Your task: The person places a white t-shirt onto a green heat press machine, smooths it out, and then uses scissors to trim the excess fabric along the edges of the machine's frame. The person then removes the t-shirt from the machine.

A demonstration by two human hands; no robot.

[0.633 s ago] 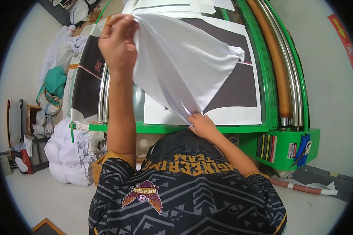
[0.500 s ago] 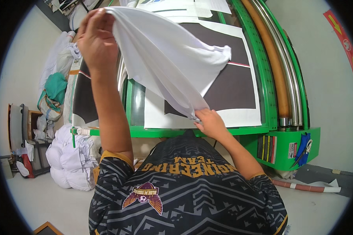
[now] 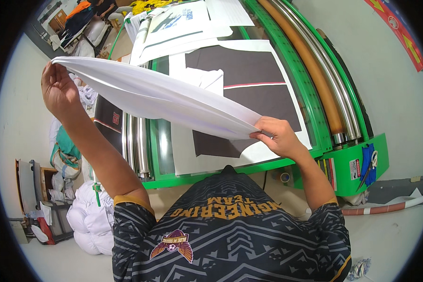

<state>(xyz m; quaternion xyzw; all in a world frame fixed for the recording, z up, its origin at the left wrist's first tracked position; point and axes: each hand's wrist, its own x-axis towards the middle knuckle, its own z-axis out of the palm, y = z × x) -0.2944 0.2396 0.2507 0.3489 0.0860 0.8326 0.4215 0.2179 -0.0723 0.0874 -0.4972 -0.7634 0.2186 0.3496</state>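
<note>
Left hand [image 3: 58, 89] at upper left and right hand [image 3: 276, 136] at centre each pinch an end of the white cloth [image 3: 160, 96], stretched above the green machine [image 3: 315, 113], hiding part of the dark panel [image 3: 258, 89] beneath.

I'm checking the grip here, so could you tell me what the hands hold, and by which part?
A white fabric piece, stretched between both hands: left hand pinches its far end, right hand its near end.

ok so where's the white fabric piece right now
In the head view the white fabric piece is stretched between the left hand and right hand, above the green machine.
</note>
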